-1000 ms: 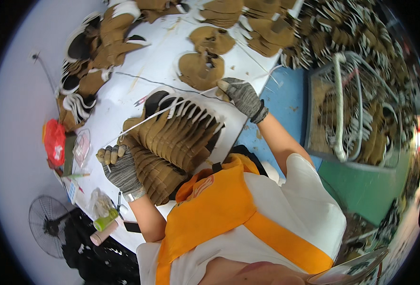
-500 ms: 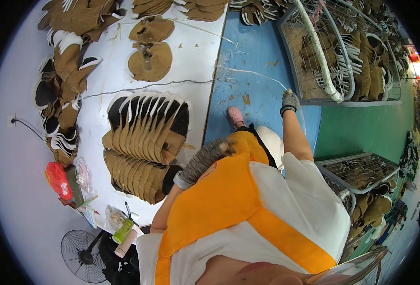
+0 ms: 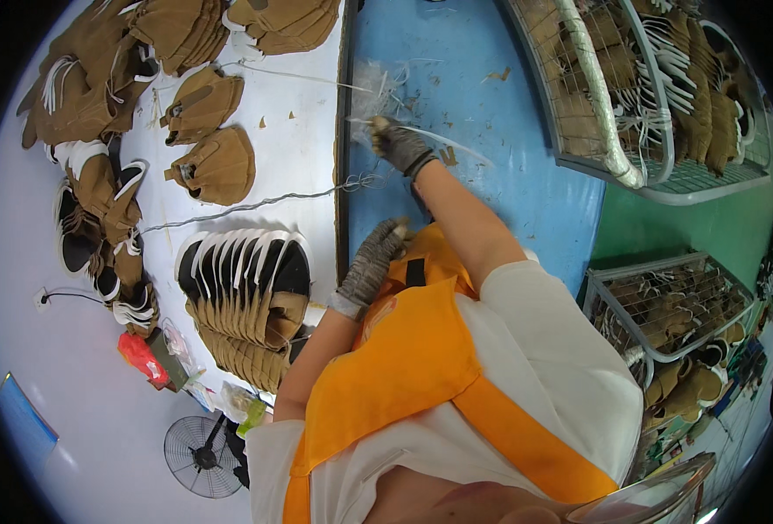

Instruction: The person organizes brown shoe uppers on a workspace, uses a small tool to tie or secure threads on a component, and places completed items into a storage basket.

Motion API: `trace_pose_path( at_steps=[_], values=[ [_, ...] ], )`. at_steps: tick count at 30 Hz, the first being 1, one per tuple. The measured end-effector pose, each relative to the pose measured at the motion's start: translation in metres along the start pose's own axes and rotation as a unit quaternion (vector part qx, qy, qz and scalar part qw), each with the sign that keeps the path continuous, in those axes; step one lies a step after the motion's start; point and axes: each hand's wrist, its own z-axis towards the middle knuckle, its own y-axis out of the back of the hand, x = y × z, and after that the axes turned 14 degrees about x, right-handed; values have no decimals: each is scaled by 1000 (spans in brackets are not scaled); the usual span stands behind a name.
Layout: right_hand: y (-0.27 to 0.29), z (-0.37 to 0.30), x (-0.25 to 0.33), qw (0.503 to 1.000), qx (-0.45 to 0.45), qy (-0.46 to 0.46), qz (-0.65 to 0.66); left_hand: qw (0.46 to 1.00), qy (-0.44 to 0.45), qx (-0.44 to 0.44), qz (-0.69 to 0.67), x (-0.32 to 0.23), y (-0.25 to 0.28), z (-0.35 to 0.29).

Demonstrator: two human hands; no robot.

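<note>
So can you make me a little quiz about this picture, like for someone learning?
1. True or false: the left hand is bare.
2. What colour is the apron? a) green b) orange c) purple
3. Fill in the blank: a thin ____ strip runs beside the right hand.

Key:
1. False; it wears a gray glove.
2. b
3. white
</note>
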Motion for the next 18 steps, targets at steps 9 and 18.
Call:
trace_pose_path(
  at_steps=[9,18],
  values=[
    [55,-60,-30,810,149,0,-567,927,-6,-153,-343,42,20,93],
    [102,-110,-49,671,217,18,-709,927,72,-245,-275,86,57,133]
  ],
)
